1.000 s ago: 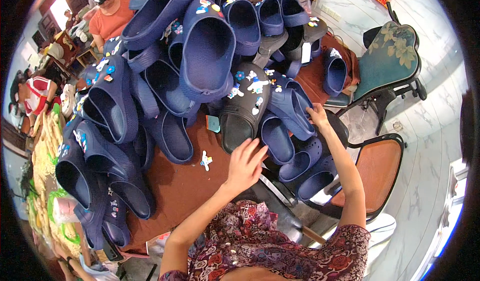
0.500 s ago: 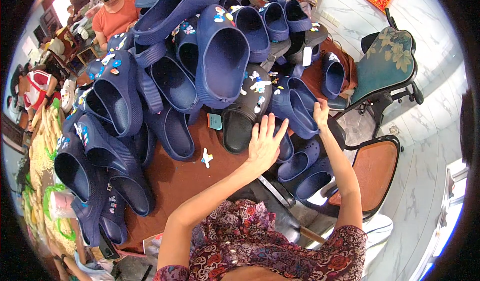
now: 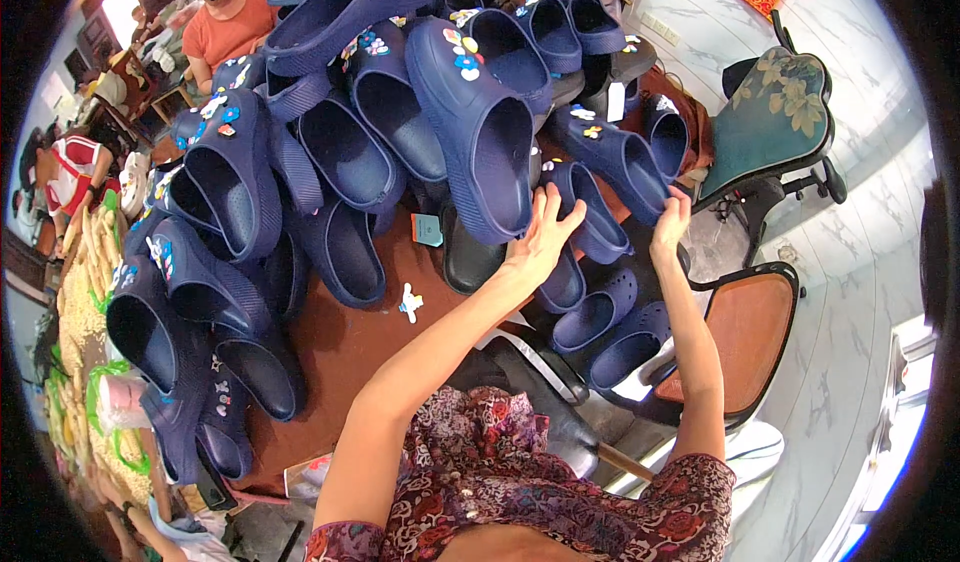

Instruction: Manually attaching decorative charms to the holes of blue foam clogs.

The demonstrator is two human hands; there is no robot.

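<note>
My right hand (image 3: 673,227) grips the heel of a navy clog (image 3: 608,147), which tilts up from the right part of the heap. My left hand (image 3: 535,247) lies beside the heel of a large navy clog (image 3: 470,112) with colourful charms. Its fingers are bent but apart, and they appear to touch that clog's side without closing round it. Under the large clog, a black clog (image 3: 468,257) is mostly hidden. Between my hands hangs another navy clog (image 3: 590,217).
Many navy clogs with charms are heaped on the brown table (image 3: 345,367). A loose white charm (image 3: 410,303) and a teal tag (image 3: 427,229) lie near me. Chairs stand at right, a green-backed one (image 3: 775,127) and an orange-seated one (image 3: 745,347). A person (image 3: 228,27) is at the far left.
The large navy clog has shifted right and now covers much of the black clog. My right hand has moved up and right with its clog. My left hand has moved slightly right.
</note>
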